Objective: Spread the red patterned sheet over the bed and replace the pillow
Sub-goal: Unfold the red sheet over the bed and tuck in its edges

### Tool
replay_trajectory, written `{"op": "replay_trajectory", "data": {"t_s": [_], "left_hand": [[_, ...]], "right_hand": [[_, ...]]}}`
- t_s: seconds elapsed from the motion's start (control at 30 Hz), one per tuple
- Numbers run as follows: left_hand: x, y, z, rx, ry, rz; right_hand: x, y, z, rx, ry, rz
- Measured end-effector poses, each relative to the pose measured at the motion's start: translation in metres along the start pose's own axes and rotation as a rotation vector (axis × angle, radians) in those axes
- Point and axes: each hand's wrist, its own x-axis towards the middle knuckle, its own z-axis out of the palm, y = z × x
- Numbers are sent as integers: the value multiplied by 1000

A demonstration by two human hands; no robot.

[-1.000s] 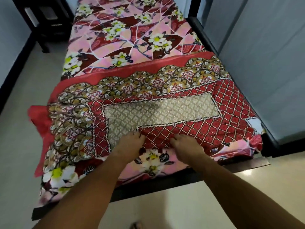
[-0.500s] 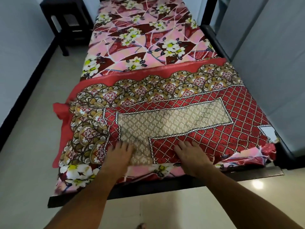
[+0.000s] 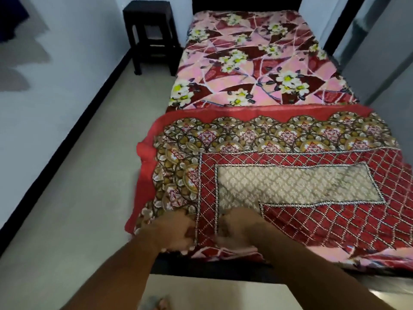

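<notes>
Beige floor (image 3: 78, 198), white wall (image 3: 67, 90), black skirting. Bed (image 3: 212, 268) under pink floral cover (image 3: 245, 70). One black stool (image 3: 152, 36) beside far end. One red patterned sheet (image 3: 290, 175), folded, lies across bed's near half: lattice, beige panel, medallion border. My left hand (image 3: 174, 231) grips sheet's near edge. My right hand (image 3: 243, 227) rests on sheet beside it, fingers blurred, cannot tell grip.

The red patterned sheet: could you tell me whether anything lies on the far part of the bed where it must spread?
Nothing visible does: beyond the red patterned sheet, the pink floral cover lies flat, with no object on it.
</notes>
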Motion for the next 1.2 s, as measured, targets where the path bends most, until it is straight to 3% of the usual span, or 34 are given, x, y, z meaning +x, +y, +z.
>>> {"op": "replay_trajectory", "data": {"t_s": [0.07, 0.13, 0.17, 0.23, 0.3, 0.37, 0.5, 0.63, 0.73, 0.87, 0.93, 1.03, 1.2], "left_hand": [[-4, -25, -6, -53, 216, -113], [-4, -60, -5, -87, 520, -372], [-2, -79, -4, -153, 566, -537], [4, -111, -1, -375, 472, -814], [13, -143, 3, -634, 383, -929], [22, -164, 9, -805, 371, -912], [32, -181, 5, -675, 258, -806], [24, -190, -5, -762, 317, -680], [2, -204, 12, -999, 301, -554], [-24, -217, 40, -950, 141, -645], [-16, -218, 36, -881, 131, -730], [10, -217, 2, -871, 253, -816], [76, -229, -63, -825, 450, -756]], "right_hand": [[26, -9, -15, 62, 62, 22], [60, -22, -29, 95, 145, 39], [79, -31, -35, 96, 168, 52], [111, -50, -44, 115, 182, 73], [143, -71, -50, 130, 190, 88], [168, -87, -50, 144, 191, 119], [200, -101, -51, 163, 149, 201], [221, -98, -59, 155, 138, 237], [223, -98, -54, 165, 39, 119], [219, -100, -51, 52, -11, -98], [225, -94, -59, 81, 22, -101], [245, -77, -76, 202, 160, 4], [291, -50, -118, 338, 390, 263]]}}
